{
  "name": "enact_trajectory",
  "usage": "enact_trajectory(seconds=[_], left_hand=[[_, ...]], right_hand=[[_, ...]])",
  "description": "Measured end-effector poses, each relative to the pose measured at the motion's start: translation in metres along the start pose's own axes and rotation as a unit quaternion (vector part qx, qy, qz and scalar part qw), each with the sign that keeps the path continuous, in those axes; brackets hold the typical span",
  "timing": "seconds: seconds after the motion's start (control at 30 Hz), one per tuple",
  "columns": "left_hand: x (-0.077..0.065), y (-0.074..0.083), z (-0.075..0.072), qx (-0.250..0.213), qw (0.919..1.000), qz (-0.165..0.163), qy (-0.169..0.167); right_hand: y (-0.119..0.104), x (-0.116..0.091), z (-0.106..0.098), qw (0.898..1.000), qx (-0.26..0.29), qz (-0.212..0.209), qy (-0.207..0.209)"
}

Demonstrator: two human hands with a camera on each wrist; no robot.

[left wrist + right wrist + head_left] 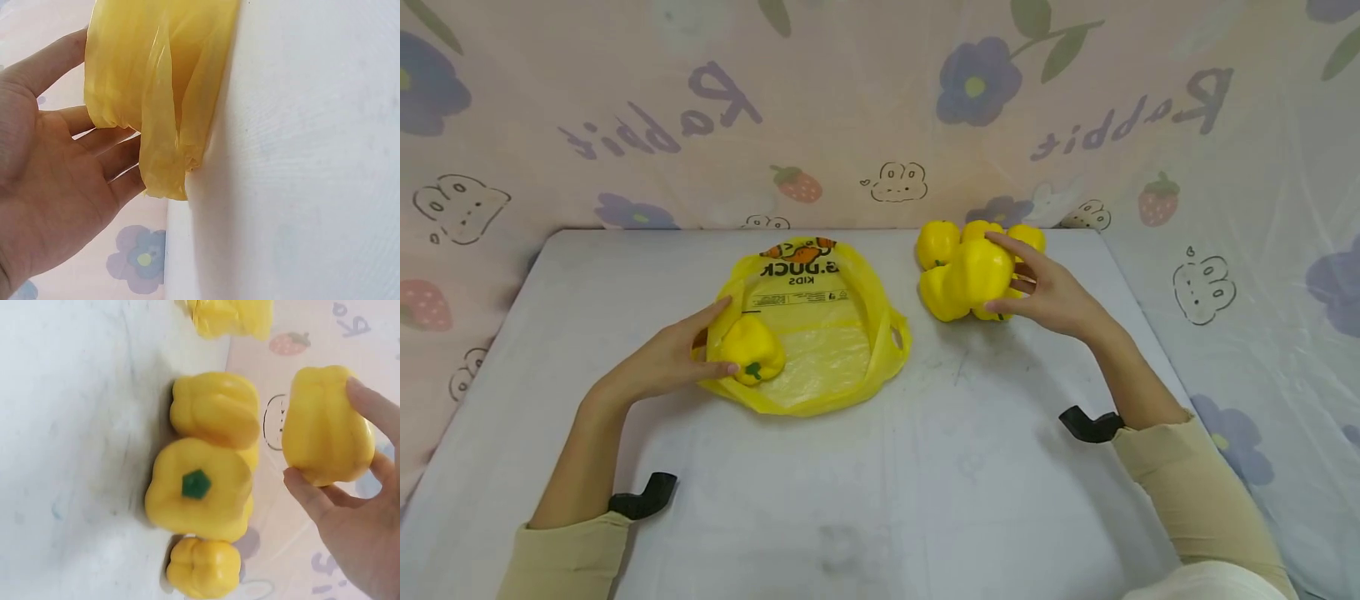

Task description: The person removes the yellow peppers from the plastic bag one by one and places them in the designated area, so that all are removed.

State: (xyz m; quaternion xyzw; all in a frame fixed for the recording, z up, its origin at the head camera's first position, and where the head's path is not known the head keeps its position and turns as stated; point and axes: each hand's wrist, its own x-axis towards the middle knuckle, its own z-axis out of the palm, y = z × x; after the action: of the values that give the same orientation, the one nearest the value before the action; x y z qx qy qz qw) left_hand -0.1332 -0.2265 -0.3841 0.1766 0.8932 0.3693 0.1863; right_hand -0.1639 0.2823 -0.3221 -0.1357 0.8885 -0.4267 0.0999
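A yellow plastic bag [820,392] lies with its mouth spread wide, and a yellow bell pepper [752,346] with a green stem sits inside at its left. My left hand [673,350] holds the bag's left edge, thumb over the rim close to that pepper. In the left wrist view the fingers [119,159] pass partly behind the folded bag [162,81]. My right hand [1048,292] grips another yellow bell pepper [982,273] between thumb and fingers. The right wrist view has this pepper [326,428] raised off the table, beside a group of yellow peppers [200,487].
Several yellow bell peppers [938,243] stand clustered at the back of the white table [880,492], right of the bag. A patterned curtain [850,100] rises behind the table's back edge. Black angled pieces [651,496] stick out from both sleeves.
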Motion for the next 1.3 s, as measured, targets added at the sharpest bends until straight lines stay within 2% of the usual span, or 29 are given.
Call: enact_trajectory(seconds=[0.27,0.53,0.73,0.87,1.13,1.3], left_hand=[[0.000,-0.003,0.001,-0.002,1.0000,-0.004,-0.005],[0.001,-0.001,0.002,-0.019,0.9989,0.002,-0.042],[0.003,-0.001,0.005,0.003,0.9996,-0.003,-0.026],[0.005,-0.001,0.009,0.017,0.9997,-0.009,-0.019],[0.005,0.000,0.009,0.021,0.9996,-0.016,-0.009],[0.006,-0.001,0.008,0.024,0.9994,-0.024,-0.009]], right_hand=[[0.018,-0.005,-0.016,1.000,-0.002,-0.001,-0.004],[0.038,-0.012,-0.034,0.999,-0.016,0.014,0.026],[0.052,-0.018,-0.047,0.998,-0.035,0.031,0.038],[0.062,-0.022,-0.052,0.998,-0.024,0.037,0.043],[0.080,-0.024,-0.057,0.998,-0.010,0.050,0.032],[0.085,-0.024,-0.067,0.997,-0.027,0.070,0.023]])
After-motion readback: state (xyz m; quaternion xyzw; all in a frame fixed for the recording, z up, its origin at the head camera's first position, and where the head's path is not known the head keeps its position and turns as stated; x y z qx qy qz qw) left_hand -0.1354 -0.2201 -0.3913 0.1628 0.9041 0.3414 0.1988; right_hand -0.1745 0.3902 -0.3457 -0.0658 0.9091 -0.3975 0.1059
